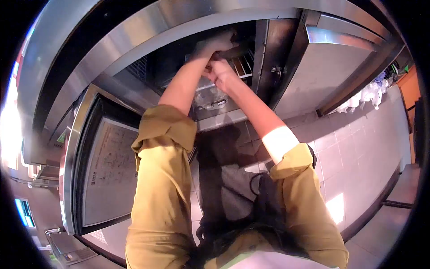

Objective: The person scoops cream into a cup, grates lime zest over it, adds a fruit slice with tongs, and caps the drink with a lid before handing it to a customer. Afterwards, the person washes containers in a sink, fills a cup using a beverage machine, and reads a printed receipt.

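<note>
Both arms, in rolled mustard sleeves, reach into an open under-counter fridge cabinet. My left hand (220, 42) is deeper inside, in shadow near the wire shelf; it is blurred, and its fingers and anything in them cannot be made out. Just below it, my right hand (220, 75) has its fingers curled together close to my left wrist. Whatever they pinch, if anything, is hidden. Under my right hand sits a clear plastic container (206, 96) at the cabinet's front, with a small shiny metal piece (219, 102) at its front side.
The wire shelf (244, 65) spans the cabinet's right side. An open door (109, 170) with a printed sheet hangs at left. Another steel door (318, 74) stands at right. The steel counter edge (148, 24) curves overhead. White bags (369, 96) lie farther right beyond the tiled floor (354, 148).
</note>
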Demonstrator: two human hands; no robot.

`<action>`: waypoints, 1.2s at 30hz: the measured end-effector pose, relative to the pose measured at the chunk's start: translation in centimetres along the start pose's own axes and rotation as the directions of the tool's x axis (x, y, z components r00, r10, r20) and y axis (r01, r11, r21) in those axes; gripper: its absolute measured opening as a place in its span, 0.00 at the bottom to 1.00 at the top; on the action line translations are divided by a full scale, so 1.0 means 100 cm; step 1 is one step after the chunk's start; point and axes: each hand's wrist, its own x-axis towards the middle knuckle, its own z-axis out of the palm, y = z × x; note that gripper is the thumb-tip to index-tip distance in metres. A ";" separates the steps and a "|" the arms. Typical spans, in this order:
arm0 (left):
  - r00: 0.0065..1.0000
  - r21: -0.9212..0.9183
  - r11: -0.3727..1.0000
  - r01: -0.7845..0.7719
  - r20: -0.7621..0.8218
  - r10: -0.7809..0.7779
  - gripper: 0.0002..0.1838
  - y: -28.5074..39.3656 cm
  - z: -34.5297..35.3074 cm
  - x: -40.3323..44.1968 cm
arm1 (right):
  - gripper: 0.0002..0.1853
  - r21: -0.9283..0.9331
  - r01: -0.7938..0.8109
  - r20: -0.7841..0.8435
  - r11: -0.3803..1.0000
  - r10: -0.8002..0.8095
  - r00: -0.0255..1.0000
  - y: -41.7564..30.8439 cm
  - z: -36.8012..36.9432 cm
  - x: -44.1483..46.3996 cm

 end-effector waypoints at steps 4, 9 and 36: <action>0.932 -0.126 0.984 0.123 -0.327 -0.158 0.28 0.033 -0.031 -0.086 | 0.09 0.172 0.005 -0.069 0.985 0.007 0.998 -0.013 -0.001 0.002; 0.828 0.124 0.980 0.156 -0.557 -0.062 0.25 0.008 -0.027 -0.154 | 0.12 0.042 0.286 -0.046 0.957 -0.284 0.958 -0.051 -0.007 0.006; 0.777 -0.005 0.863 0.504 -0.433 -0.457 0.32 0.018 0.058 -0.082 | 0.14 -0.785 0.572 0.100 0.239 -0.862 0.497 -0.066 -0.030 0.045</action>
